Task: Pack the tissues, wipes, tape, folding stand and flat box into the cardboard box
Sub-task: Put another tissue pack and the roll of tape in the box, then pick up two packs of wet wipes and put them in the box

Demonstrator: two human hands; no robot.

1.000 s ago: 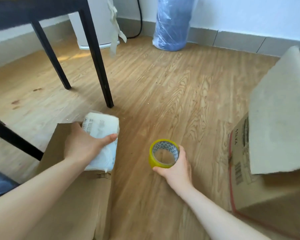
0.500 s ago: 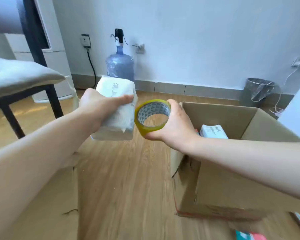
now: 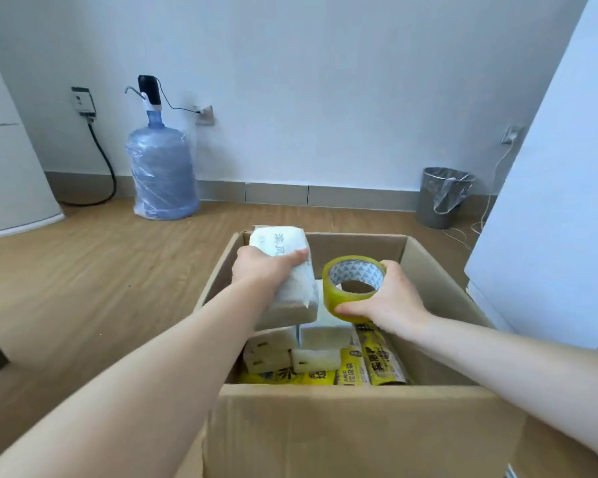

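Note:
An open cardboard box (image 3: 342,432) stands on the floor right in front of me. My left hand (image 3: 263,274) grips a white pack of tissues (image 3: 292,294) and holds it above the box's left half. My right hand (image 3: 390,301) holds a roll of yellowish tape (image 3: 351,288) by its rim, above the box's middle. Inside the box lie white tissue packs (image 3: 320,334) and yellow packets (image 3: 370,363). The folding stand and the flat box are not visible.
A blue water bottle with a pump (image 3: 161,167) stands against the far wall at the left. A grey waste bin (image 3: 442,196) sits at the back right. A white panel (image 3: 549,219) rises close to the box's right side. Wooden floor (image 3: 83,288) stretches to the left.
Both hands have carried the tissue pack and the tape from the left over the open box. The view has turned toward the box, showing its contents.

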